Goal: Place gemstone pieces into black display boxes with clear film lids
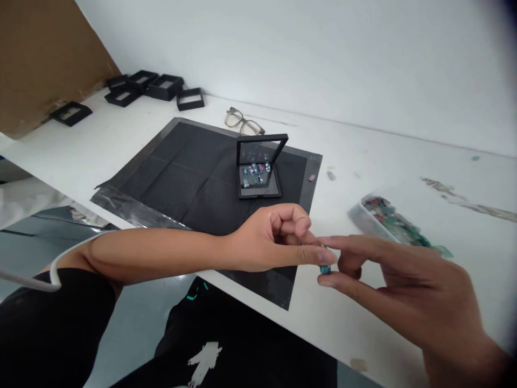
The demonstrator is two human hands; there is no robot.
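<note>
— What carries everything here?

— A long white desk (133,145) against a pale wall. A large black ribbed mat (189,172) lies across its middle, reaching the front edge.

— And on the mat?

— A small black display box with its glazed lid propped open (259,167) sits near the mat's right edge, several tiny coloured stones inside. Behind the mat lie clear-framed spectacles (243,122); empty black frames (155,86) cluster at the far left corner. A clear plastic bag of greenish stones (393,221) lies toward the right.

— The hands?

— They meet just over the front edge. The left hand (270,242) is loosely curled, thumb extended and touching the stone. The right hand (404,285) pinches it between forefinger and thumb.

— The stone itself?

— A small teal-blue glossy stone (325,268), rounded, mostly hidden by fingertips.
</note>
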